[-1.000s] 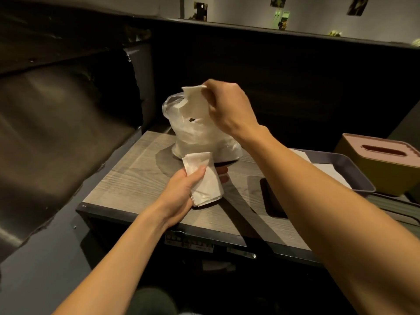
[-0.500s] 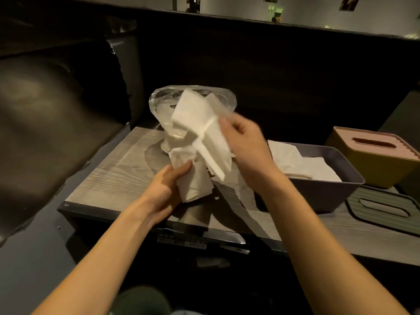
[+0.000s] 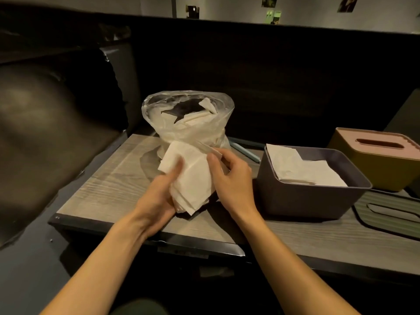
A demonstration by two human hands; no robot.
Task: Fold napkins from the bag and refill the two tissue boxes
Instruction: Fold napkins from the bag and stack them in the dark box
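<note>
Dim booth seating with dark upholstery surrounds a grey wood-grain table [image 3: 109,185]. Near the table's far edge stands a clear plastic bag [image 3: 188,123], its mouth open, stuffed with loose white napkins. Just in front of it, toward the near edge, both hands work a small stack of napkins [image 3: 191,178]. The left hand [image 3: 156,196] cradles the stack from below, thumb laid flat on top. The right hand [image 3: 231,176] pinches the upper right edge of the top sheet between thumb and curled fingers. At the right sits an open purple tissue box [image 3: 313,201] with flat napkins inside; its ridged lid [image 3: 391,212] lies on the table beside it. Behind that stands a closed yellow tissue box with a pink lid [image 3: 377,160]. The napkins look feather-light, limp and easily torn or creased, so they are probably best held by edges and corners, with a palm supporting the stack underneath.
</note>
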